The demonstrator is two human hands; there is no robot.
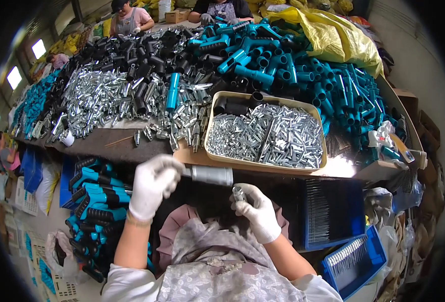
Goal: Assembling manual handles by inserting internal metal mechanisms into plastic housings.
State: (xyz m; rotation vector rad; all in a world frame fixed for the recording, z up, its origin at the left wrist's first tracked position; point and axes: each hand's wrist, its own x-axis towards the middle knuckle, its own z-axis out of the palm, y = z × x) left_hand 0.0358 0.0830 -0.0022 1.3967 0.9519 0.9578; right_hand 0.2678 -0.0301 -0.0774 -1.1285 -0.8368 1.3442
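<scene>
My left hand (154, 183), in a white glove, is raised at the bench edge. Its fingers are loosely bent and apart, and I see nothing in them. Just right of its fingertips, a grey metal cylinder (212, 175) lies sideways under the edge; whether they touch is unclear. My right hand (257, 211), also gloved, grips a small silvery metal fitting (239, 194) between thumb and fingers, below the cylinder's right end. Beyond it stands a cream tray (325, 151) heaped with small shiny metal pins and a few black tubes.
Silver metal parts (101, 95), black tubes (157, 63) and teal plastic pieces (252, 73) cover the bench. Teal-and-black handles (99, 196) pile up at my left. Blue trays (358, 274) of metal rods sit at my right. Co-workers (131, 20) are across the bench.
</scene>
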